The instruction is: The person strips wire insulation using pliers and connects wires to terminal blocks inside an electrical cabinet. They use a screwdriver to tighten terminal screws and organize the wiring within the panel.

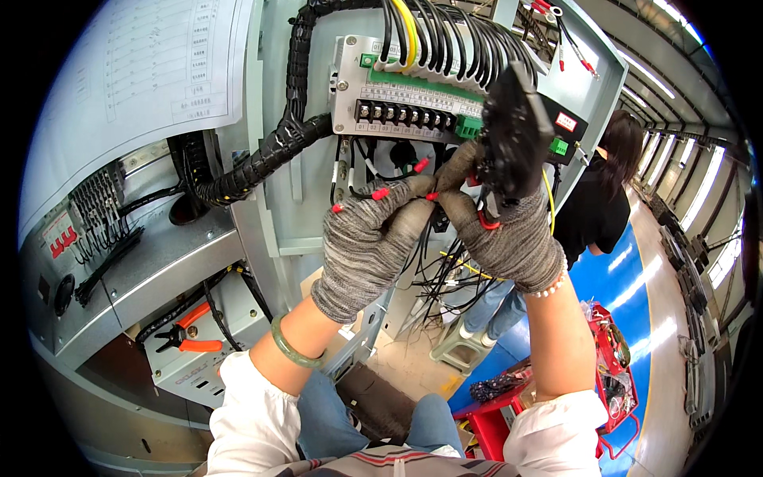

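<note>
My left hand (367, 238), in a grey knitted glove, is closed with thumb and forefinger pinched on a thin wire end with a red sleeve (431, 195). My right hand (509, 242), gloved alike, meets it fingertip to fingertip at that sleeve. It also grips a bulky black tool with a bit of red (518, 131), whose exact kind I cannot make out. More red-tipped wires (381, 194) stick out by my left fingers. Just above both hands is a grey terminal module (389, 87) with a black screw terminal strip (397, 115) and green connectors.
Black wires (433, 40) and one yellow wire arch over the module. A thick wrapped harness (262, 163) runs along the left. Orange-handled cutters (189, 330) lie lower left, under a paper diagram (167, 63). A person in black (596, 191) is at right, near a red cart (612, 374).
</note>
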`<state>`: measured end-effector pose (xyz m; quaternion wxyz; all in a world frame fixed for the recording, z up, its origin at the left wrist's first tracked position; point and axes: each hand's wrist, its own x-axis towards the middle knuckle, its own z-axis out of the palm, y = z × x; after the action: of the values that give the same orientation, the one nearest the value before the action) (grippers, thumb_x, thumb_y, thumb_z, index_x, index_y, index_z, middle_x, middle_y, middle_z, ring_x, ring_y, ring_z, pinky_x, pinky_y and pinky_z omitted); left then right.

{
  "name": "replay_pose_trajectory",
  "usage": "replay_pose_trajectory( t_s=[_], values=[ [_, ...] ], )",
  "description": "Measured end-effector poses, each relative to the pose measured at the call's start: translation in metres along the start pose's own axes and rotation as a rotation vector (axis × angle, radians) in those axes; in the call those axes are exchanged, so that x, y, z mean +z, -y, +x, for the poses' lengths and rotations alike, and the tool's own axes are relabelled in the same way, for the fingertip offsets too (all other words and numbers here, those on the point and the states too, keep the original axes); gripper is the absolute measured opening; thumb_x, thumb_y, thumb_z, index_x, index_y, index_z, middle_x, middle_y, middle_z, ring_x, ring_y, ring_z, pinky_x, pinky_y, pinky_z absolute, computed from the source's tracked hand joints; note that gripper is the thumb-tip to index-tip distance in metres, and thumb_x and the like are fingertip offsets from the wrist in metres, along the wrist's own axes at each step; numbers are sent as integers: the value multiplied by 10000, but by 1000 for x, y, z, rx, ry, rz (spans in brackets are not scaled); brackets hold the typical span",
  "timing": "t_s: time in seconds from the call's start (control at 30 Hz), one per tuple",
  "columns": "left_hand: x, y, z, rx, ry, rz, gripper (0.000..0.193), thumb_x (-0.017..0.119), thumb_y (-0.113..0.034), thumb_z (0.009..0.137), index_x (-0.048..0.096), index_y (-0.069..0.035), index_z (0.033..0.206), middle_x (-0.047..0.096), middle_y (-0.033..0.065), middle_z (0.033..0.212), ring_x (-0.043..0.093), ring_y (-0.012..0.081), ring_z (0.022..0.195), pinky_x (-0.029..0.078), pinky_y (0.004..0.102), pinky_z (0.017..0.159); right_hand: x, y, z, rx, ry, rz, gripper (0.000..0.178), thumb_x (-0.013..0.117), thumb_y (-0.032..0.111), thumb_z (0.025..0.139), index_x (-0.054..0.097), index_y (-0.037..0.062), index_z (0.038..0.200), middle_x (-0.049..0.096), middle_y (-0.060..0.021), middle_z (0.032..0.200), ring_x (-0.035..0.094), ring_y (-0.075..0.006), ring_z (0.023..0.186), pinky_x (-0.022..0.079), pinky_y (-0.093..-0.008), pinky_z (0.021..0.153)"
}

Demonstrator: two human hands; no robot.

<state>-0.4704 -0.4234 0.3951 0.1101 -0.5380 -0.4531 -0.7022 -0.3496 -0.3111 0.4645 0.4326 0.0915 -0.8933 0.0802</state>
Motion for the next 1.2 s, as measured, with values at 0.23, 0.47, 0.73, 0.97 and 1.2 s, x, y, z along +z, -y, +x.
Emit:
replay_pose_trajectory(
  t_s=[0.23, 0.47, 0.73, 0.97, 1.2],
  values=[
    [2, -9, 0, -181, -37, -196, 193, 634, -90, 844, 669, -18, 1020, 682, 73, 885, 610, 102, 792, 489, 248, 747, -29, 10, -19, 59, -29, -139, 562, 608, 37, 637, 474, -3, 1181, 578, -154, 1006, 579, -268, 968, 447, -363, 881],
    [2, -3, 0, -275, -70, -413, 230, 645, -156, 844, 673, -16, 1024, 674, 55, 896, 599, 109, 818, 470, 254, 782, -32, 17, -52, 306, 81, -380, 638, 569, 15, 570, 468, 19, 1200, 542, -173, 1044, 547, -340, 1002, 418, -379, 931],
    [-2, -9, 1, -387, -41, -451, 230, 654, -147, 834, 677, -30, 1031, 666, 30, 897, 588, 92, 834, 459, 241, 784, -24, 16, -57, 332, 85, -507, 677, 588, 34, 526, 473, 36, 1193, 508, -180, 980, 506, -372, 951, 425, -409, 885],
    [-2, -2, -1, -283, -38, -450, 232, 657, -148, 833, 674, -36, 1035, 669, 31, 908, 582, 82, 836, 455, 237, 785, -23, 20, -52, 337, 111, -512, 667, 594, 43, 516, 487, 46, 1175, 484, -180, 921, 494, -381, 890, 427, -425, 842],
    [0, 2, -4, -318, -59, -461, 231, 662, -151, 831, 673, -36, 1031, 667, 29, 915, 576, 87, 821, 457, 236, 774, -21, 17, -53, 258, 86, -541, 639, 590, 47, 526, 504, 22, 1159, 504, -188, 940, 509, -383, 900, 433, -421, 848]
  ],
)
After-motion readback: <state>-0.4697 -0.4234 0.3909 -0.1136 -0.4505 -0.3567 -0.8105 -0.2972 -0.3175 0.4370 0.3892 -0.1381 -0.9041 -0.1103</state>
